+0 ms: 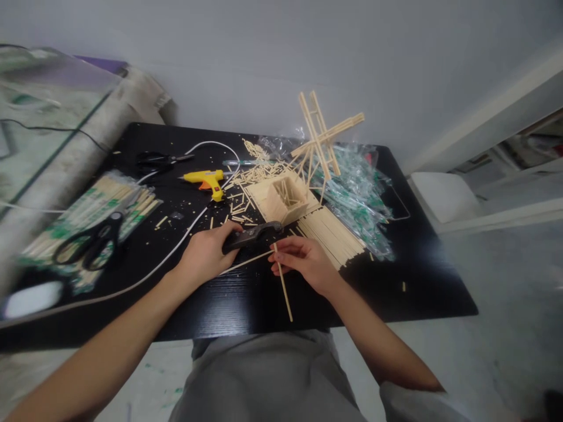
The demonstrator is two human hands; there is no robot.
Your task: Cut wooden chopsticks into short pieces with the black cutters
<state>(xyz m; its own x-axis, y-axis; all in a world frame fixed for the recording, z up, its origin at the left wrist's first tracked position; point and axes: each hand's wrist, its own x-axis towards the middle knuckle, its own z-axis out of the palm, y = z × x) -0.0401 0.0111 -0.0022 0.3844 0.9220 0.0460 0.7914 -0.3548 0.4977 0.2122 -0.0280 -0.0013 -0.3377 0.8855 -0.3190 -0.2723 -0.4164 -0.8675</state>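
My left hand point(209, 249) is wrapped round a dark plier-like hand tool point(248, 236), whose head points right. My right hand point(303, 261) pinches a thin wooden stick point(284, 287) that slants down toward the table's front edge. A second wooden stick point(246, 262) runs from beneath my left hand to the right fingertips; whether it is held too, I cannot tell. Just beyond the hands sits an open wooden box point(279, 205) with short stick pieces inside, on a flat base of sticks point(259, 190). Behind it rises a cross-shaped stick frame point(323, 140).
A yellow glue gun point(206, 179) lies back left, its white cord curving across the black table point(422, 281). Black-handled scissors point(99, 240) rest on wrapped chopsticks point(79, 225); another pair point(160, 159) lies behind. Loose sticks point(332, 234) and crumpled wrappers point(360, 193) are at right.
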